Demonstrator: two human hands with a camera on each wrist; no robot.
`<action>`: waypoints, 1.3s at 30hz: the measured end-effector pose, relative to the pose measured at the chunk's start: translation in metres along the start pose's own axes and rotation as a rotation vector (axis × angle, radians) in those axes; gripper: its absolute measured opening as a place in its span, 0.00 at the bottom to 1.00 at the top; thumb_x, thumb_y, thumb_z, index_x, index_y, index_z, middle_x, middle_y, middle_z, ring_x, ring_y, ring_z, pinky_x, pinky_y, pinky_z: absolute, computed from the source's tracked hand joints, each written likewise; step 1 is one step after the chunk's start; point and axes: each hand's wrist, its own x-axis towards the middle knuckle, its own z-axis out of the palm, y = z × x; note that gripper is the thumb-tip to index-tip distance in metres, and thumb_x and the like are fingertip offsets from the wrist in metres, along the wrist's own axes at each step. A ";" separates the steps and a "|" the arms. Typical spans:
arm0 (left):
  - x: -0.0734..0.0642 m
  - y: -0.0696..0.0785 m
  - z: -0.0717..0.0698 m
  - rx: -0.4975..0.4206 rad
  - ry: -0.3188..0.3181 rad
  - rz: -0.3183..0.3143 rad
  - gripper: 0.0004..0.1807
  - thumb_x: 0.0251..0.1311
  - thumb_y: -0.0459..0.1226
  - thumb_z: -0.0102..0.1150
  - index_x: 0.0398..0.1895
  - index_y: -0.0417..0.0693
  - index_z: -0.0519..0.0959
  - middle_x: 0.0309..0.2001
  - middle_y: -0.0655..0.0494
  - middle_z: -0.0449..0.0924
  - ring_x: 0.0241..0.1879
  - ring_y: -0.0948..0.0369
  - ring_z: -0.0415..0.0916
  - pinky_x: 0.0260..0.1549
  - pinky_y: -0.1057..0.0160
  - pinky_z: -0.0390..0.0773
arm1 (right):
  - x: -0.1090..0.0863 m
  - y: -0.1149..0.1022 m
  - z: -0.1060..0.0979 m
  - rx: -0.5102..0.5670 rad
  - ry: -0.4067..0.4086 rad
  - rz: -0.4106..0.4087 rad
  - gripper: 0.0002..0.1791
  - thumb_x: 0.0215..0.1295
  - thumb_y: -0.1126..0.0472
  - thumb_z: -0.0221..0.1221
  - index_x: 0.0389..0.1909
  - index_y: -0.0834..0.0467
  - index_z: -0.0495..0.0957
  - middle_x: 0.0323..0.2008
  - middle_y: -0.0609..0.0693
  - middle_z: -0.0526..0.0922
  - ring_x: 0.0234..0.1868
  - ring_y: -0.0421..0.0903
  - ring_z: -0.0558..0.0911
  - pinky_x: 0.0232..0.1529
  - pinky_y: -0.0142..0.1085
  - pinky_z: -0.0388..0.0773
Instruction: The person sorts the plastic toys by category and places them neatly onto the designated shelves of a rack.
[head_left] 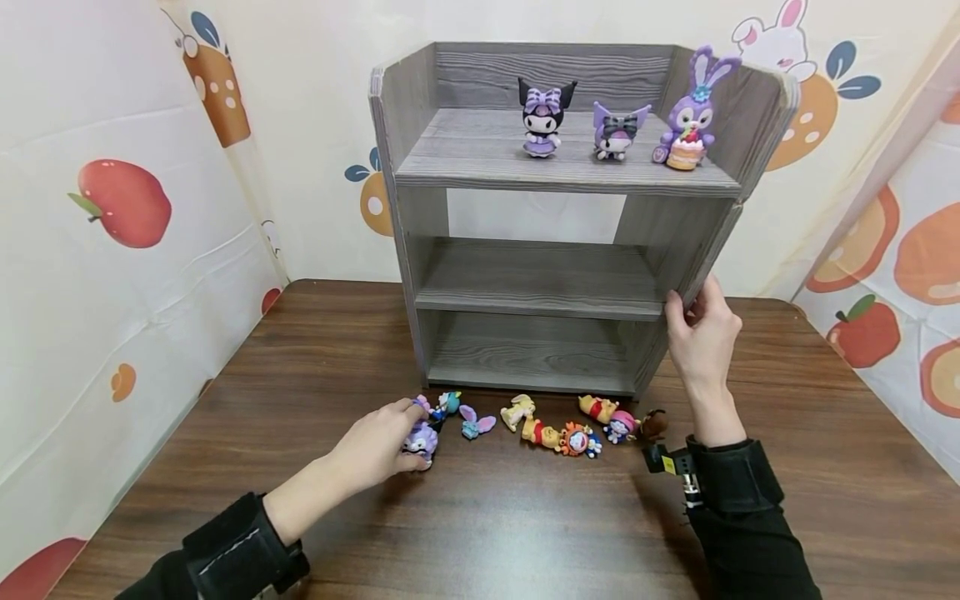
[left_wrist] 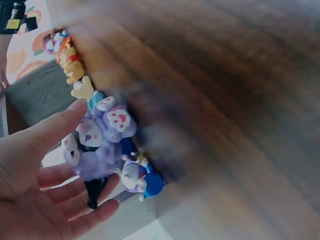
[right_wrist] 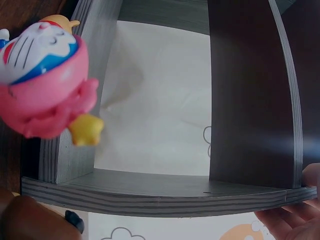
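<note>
My left hand (head_left: 375, 446) holds a purple figurine (left_wrist: 97, 145) with a white face, low over the table in front of the shelf's left end. In the left wrist view the thumb lies along one side of it and the fingers on the other. Beside it is a small blue-clothed figurine (left_wrist: 150, 182). My right hand (head_left: 705, 337) grips the right side panel of a grey wooden shelf (head_left: 540, 275), thumb at its front edge. On the shelf's top level stand a black-hooded figurine (head_left: 542, 125), a purple figurine with a dark bow (head_left: 618, 133) and a purple rabbit figurine (head_left: 693, 117) with a cake.
Along the shelf's front on the brown table (head_left: 510, 525) lie a rabbit-eared figurine (head_left: 477, 423), a cream figurine (head_left: 518, 411), yellow bears in red (head_left: 540, 433), an orange-maned figurine (head_left: 575, 440), a pink-hooded figurine (right_wrist: 55, 100) and a brown figurine (head_left: 654, 425). Fruit-print sheets (head_left: 210, 333) hang around.
</note>
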 end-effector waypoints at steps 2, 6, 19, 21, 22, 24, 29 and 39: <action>0.002 0.001 -0.004 -0.019 -0.009 -0.007 0.27 0.35 0.41 0.71 0.39 0.35 0.74 0.34 0.49 0.74 0.33 0.56 0.73 0.32 0.57 0.73 | 0.000 0.000 0.000 0.002 0.003 0.001 0.14 0.56 0.69 0.53 0.45 0.66 0.73 0.35 0.60 0.81 0.31 0.20 0.72 0.25 0.15 0.66; 0.007 0.006 -0.010 -0.027 0.029 -0.002 0.27 0.37 0.40 0.70 0.40 0.33 0.74 0.35 0.48 0.75 0.35 0.56 0.73 0.34 0.57 0.73 | 0.000 0.001 0.000 0.000 0.004 0.002 0.14 0.56 0.69 0.52 0.44 0.66 0.73 0.34 0.61 0.81 0.30 0.19 0.72 0.24 0.15 0.65; 0.038 0.047 -0.002 0.066 0.052 0.072 0.23 0.47 0.39 0.64 0.44 0.34 0.74 0.41 0.48 0.73 0.42 0.55 0.72 0.38 0.61 0.74 | 0.000 0.001 0.000 -0.007 -0.003 0.008 0.14 0.56 0.68 0.52 0.44 0.66 0.73 0.34 0.60 0.81 0.30 0.19 0.72 0.24 0.15 0.65; 0.042 0.053 0.004 0.098 0.038 0.086 0.20 0.47 0.39 0.64 0.42 0.35 0.75 0.39 0.48 0.73 0.40 0.55 0.73 0.37 0.61 0.74 | 0.000 0.001 0.000 -0.007 -0.003 0.010 0.14 0.56 0.68 0.53 0.44 0.66 0.73 0.34 0.60 0.81 0.30 0.19 0.72 0.24 0.15 0.65; 0.044 0.056 0.007 0.115 0.027 0.091 0.19 0.47 0.39 0.64 0.40 0.36 0.75 0.37 0.49 0.73 0.39 0.56 0.73 0.36 0.63 0.74 | 0.000 0.001 0.000 -0.006 -0.003 0.010 0.14 0.56 0.68 0.53 0.44 0.66 0.73 0.34 0.60 0.81 0.30 0.19 0.72 0.25 0.15 0.65; 0.047 0.061 0.013 0.152 0.007 0.090 0.13 0.48 0.36 0.63 0.35 0.37 0.76 0.33 0.50 0.72 0.35 0.57 0.72 0.31 0.64 0.75 | 0.000 0.000 0.000 -0.005 -0.002 0.010 0.14 0.56 0.68 0.53 0.44 0.66 0.73 0.34 0.60 0.81 0.30 0.20 0.72 0.24 0.15 0.65; 0.053 0.067 0.030 0.237 -0.040 0.068 0.03 0.47 0.26 0.57 0.27 0.38 0.76 0.28 0.50 0.69 0.29 0.57 0.69 0.25 0.65 0.75 | 0.000 0.001 0.000 -0.008 0.001 0.009 0.13 0.56 0.69 0.53 0.44 0.66 0.73 0.33 0.60 0.81 0.30 0.19 0.72 0.25 0.15 0.65; 0.060 0.065 0.047 0.364 -0.082 0.016 0.12 0.43 0.28 0.61 0.34 0.34 0.78 0.28 0.47 0.71 0.32 0.55 0.69 0.27 0.64 0.74 | 0.001 0.001 0.000 -0.007 0.003 0.002 0.13 0.56 0.69 0.53 0.43 0.67 0.73 0.33 0.61 0.81 0.30 0.19 0.72 0.25 0.15 0.65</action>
